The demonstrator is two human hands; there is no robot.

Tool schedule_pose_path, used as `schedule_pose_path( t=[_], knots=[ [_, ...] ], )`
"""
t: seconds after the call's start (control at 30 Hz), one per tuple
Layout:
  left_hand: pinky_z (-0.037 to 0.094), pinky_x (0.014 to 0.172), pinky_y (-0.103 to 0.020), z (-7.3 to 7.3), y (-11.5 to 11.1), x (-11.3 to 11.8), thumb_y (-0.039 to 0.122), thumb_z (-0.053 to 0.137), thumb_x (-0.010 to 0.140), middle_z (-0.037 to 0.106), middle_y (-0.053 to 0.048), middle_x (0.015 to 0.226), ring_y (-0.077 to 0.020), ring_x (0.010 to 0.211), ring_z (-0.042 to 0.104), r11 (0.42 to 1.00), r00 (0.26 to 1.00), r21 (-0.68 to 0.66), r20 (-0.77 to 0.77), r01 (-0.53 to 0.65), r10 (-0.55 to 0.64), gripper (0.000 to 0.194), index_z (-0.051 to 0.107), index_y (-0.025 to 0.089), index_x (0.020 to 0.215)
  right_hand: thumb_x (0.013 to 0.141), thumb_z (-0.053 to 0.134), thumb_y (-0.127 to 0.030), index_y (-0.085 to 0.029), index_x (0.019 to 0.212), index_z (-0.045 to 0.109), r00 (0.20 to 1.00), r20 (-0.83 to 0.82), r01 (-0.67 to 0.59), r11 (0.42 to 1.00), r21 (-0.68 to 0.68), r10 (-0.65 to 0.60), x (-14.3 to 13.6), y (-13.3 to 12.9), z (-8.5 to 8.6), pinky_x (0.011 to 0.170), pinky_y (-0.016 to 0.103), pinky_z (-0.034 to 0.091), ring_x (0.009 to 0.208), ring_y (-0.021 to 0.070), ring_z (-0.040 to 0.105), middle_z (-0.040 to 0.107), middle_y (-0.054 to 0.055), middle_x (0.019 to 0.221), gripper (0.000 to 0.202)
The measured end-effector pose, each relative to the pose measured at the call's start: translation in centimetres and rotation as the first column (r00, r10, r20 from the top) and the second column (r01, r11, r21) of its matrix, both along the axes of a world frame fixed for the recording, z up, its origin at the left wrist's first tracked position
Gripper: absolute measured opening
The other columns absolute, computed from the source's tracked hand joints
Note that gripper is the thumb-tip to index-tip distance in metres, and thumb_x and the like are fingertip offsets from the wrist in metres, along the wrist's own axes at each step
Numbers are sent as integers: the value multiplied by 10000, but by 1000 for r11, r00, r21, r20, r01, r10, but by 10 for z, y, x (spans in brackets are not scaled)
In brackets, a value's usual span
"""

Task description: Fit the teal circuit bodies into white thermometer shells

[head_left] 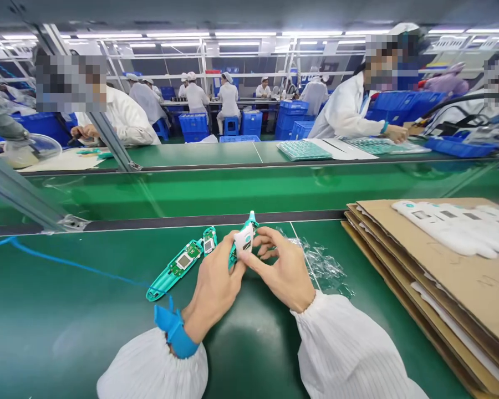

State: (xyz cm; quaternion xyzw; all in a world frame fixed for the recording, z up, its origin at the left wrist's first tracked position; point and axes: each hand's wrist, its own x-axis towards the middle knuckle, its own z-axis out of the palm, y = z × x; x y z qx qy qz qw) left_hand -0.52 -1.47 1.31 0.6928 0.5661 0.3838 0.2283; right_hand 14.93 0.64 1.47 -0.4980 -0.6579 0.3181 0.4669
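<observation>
Over the green bench, my left hand (pixel 217 280) is closed around a teal and white handheld device (pixel 244 239), whose pale tip points up and away. My right hand (pixel 283 267) pinches the near side of the white cover with thumb and fingers, the other fingers curled beside it. Left of my hands, an opened teal housing (pixel 178 269) with a green circuit board and a grey square part lies on the bench. A second such housing (pixel 209 241) lies just behind it, partly hidden by my left hand. A blue band wraps my left wrist.
Crumpled clear plastic (pixel 326 266) lies right of my hands. Stacked cardboard (pixel 432 277) with white covers (pixel 453 224) on top fills the right side. A blue cord (pixel 83 267) crosses the left. People work beyond the green divider (pixel 233 191).
</observation>
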Motion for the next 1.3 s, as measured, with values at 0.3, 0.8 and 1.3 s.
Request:
schedule_pose_path(
  t=[0.3, 0.8, 1.3],
  knots=[
    [420, 1135, -375, 4, 0, 2, 346, 498, 1010, 571, -92, 1464, -253, 1325, 555, 973, 947, -5, 229, 231, -223, 480, 469, 250, 1479, 833, 712, -426, -171, 1313, 467, 993, -116, 12, 1000, 19, -10, -8, -4, -7, 721, 318, 642, 696, 140, 680, 718, 100, 1104, 596],
    [332, 1230, -379, 4, -6, 2, 390, 374, 1067, 475, -49, 1573, -202, 1455, 431, 965, 945, -5, 204, 261, -255, 491, 403, 256, 1539, 854, 709, -485, -167, 1269, 463, 991, -132, 22, 998, 60, -14, 0, -2, -9, 677, 317, 633, 654, 142, 659, 728, 73, 982, 578],
    [389, 1158, -399, -2, -1, -2, 361, 456, 1045, 564, -71, 1477, -211, 1369, 509, 998, 993, 68, 119, 9, -17, 441, 481, 250, 1471, 844, 715, -556, -231, 1259, 497, 937, -350, -61, 989, -137, 9, 0, 4, -17, 825, 418, 636, 832, 232, 752, 743, 99, 1091, 571]
  ],
)
